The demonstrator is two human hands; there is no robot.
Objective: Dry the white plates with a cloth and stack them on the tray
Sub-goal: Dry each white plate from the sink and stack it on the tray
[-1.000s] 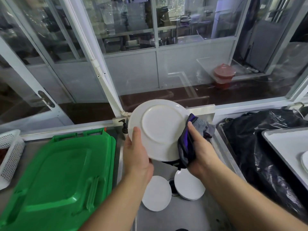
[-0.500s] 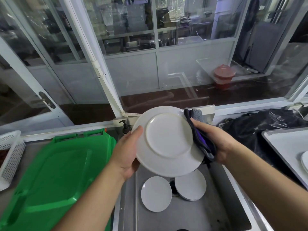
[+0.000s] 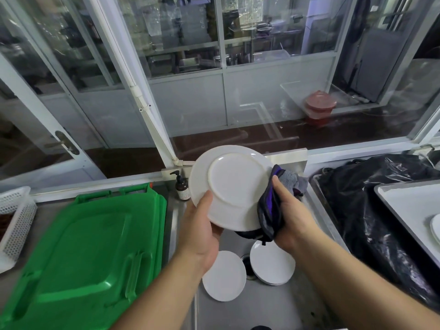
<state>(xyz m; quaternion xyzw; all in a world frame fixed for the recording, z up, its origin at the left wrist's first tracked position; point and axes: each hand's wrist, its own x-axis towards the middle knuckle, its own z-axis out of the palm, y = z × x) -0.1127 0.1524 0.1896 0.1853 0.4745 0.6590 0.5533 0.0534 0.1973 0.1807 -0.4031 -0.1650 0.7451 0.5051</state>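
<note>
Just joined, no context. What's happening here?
A person is drying a white plate over the sink. The left hand grips its lower rim, underside up; the right hand holds a cloth around its right edge. More plates wait in the sink. The tray is at right.

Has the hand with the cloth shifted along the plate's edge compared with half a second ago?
Yes. The right hand with the cloth has slid down the held plate rim, from its upper right to its lower right, toward the sink plates.
</note>
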